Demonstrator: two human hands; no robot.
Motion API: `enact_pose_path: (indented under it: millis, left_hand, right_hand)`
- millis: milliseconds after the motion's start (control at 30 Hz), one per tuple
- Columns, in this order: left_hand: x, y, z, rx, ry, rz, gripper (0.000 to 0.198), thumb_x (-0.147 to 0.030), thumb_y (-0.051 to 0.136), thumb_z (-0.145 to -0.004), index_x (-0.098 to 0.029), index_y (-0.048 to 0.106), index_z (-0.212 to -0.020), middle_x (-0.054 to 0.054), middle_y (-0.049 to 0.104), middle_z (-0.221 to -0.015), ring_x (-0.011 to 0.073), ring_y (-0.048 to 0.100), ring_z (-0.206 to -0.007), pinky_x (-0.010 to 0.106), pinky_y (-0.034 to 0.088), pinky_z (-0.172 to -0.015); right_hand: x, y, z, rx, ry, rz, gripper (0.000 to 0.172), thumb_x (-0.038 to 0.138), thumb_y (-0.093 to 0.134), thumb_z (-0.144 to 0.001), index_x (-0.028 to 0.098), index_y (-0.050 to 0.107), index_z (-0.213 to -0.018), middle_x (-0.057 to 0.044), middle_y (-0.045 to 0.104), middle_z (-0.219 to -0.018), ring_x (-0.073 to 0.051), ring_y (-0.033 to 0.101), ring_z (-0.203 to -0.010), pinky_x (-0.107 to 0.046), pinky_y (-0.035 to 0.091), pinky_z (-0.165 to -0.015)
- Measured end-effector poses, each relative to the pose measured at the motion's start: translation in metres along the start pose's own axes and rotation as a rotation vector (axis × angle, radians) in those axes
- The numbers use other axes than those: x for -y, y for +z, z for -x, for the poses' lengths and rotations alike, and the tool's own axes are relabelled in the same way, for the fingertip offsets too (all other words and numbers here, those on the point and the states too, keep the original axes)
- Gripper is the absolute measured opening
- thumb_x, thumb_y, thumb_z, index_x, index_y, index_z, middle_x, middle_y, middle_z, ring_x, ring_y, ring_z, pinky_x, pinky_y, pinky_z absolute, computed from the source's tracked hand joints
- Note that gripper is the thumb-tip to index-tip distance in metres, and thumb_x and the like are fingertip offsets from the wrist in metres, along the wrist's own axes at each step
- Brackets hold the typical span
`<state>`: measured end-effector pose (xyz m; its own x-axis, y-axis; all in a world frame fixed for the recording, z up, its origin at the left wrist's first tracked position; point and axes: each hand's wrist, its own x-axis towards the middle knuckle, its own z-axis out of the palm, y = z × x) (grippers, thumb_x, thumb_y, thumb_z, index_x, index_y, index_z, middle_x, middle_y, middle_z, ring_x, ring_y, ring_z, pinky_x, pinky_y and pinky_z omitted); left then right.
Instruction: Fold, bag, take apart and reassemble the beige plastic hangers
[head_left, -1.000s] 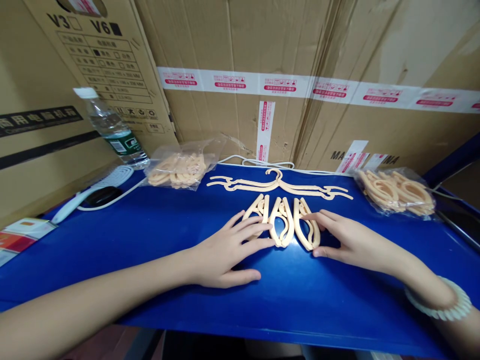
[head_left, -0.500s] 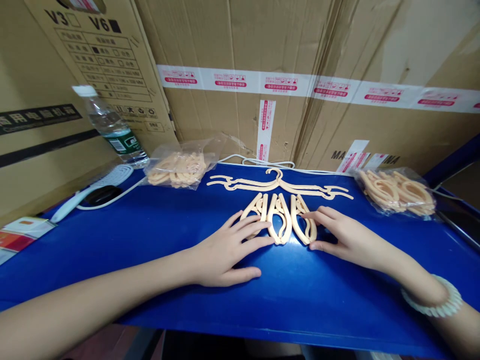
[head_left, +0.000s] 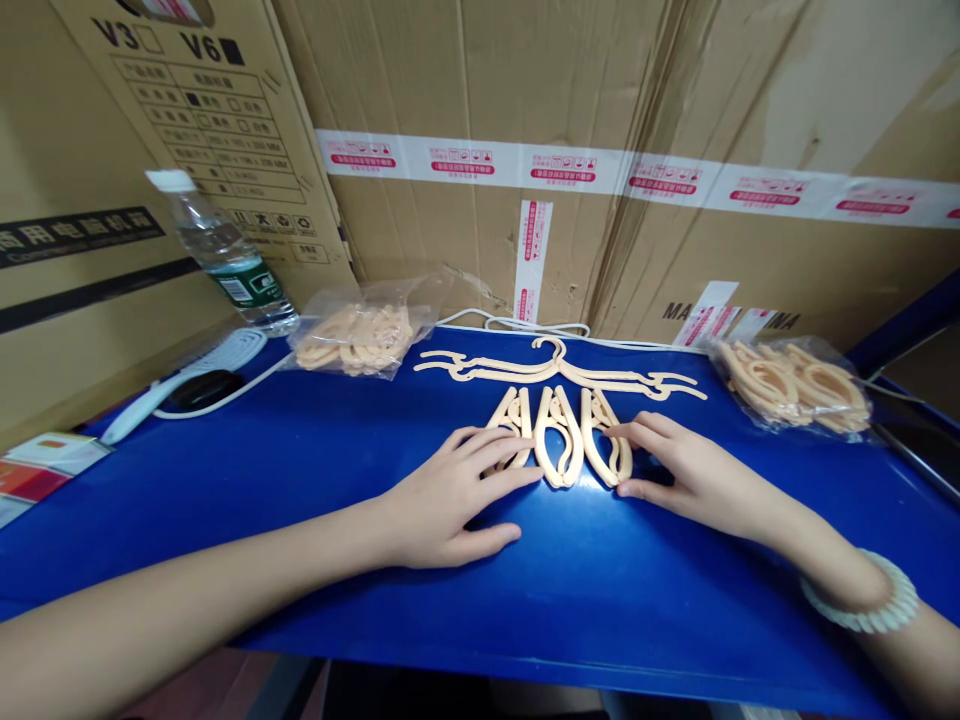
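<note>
Three folded peach plastic hangers lie side by side on the blue table. My left hand lies flat with fingers spread, its fingertips resting on the leftmost folded hanger. My right hand is open too, with fingertips and thumb against the rightmost folded hanger. Just behind them an unfolded peach hanger lies flat across the table. My right wrist wears a pale bead bracelet.
Clear bags of folded hangers sit at the back left and back right. A water bottle, a white corded device and a coloured card are at the left. Taped cardboard boxes wall off the back.
Both hands have slid the three folded hangers slightly away from me, towards the unfolded hanger, and closer together.
</note>
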<state>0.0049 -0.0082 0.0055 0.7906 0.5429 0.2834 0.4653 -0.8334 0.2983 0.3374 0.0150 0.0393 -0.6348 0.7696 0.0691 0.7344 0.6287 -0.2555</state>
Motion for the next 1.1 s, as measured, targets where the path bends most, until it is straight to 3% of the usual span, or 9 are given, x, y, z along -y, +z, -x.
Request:
enact_pose_path:
  millis: [100, 267, 367, 1100]
  left_hand:
    - [0.001, 0.001, 0.0, -0.099, -0.052, 0.113, 0.048, -0.034, 0.062, -0.093, -0.024, 0.055, -0.139, 0.014, 0.049, -0.151, 0.0337, 0.041, -0.143, 0.053, 0.037, -0.116]
    - [0.013, 0.002, -0.004, -0.358, -0.289, 0.405, 0.028, -0.028, 0.058, -0.094, -0.024, 0.064, -0.121, 0.011, 0.059, -0.138, 0.0277, 0.053, -0.132, 0.049, 0.041, -0.114]
    - [0.02, 0.004, -0.005, -0.438, -0.416, 0.535, 0.023, -0.03, 0.058, -0.094, -0.024, 0.065, -0.115, 0.009, 0.063, -0.13, 0.0266, 0.057, -0.127, 0.048, 0.047, -0.108]
    - [0.022, 0.006, -0.005, -0.443, -0.442, 0.611, 0.016, -0.03, 0.061, -0.092, -0.023, 0.067, -0.105, 0.008, 0.065, -0.122, 0.0254, 0.06, -0.122, 0.048, 0.048, -0.107]
  right_hand:
    - [0.001, -0.001, 0.0, 0.005, 0.006, -0.006, 0.06, 0.064, 0.055, -0.096, 0.018, 0.059, -0.134, -0.014, 0.061, -0.113, -0.031, 0.063, -0.099, -0.046, 0.055, -0.085]
    - [0.001, -0.004, 0.001, 0.007, 0.013, -0.024, 0.061, 0.065, 0.058, -0.094, 0.021, 0.058, -0.137, -0.013, 0.062, -0.115, -0.032, 0.063, -0.102, -0.048, 0.056, -0.087]
    - [-0.001, -0.005, 0.002, 0.011, 0.013, -0.022, 0.061, 0.064, 0.059, -0.094, 0.021, 0.058, -0.137, -0.013, 0.062, -0.116, -0.032, 0.062, -0.104, -0.048, 0.055, -0.088]
    - [0.001, -0.008, 0.002, 0.02, 0.021, -0.077, 0.055, 0.062, 0.054, -0.097, 0.021, 0.06, -0.134, -0.014, 0.064, -0.117, -0.033, 0.063, -0.105, -0.048, 0.054, -0.09]
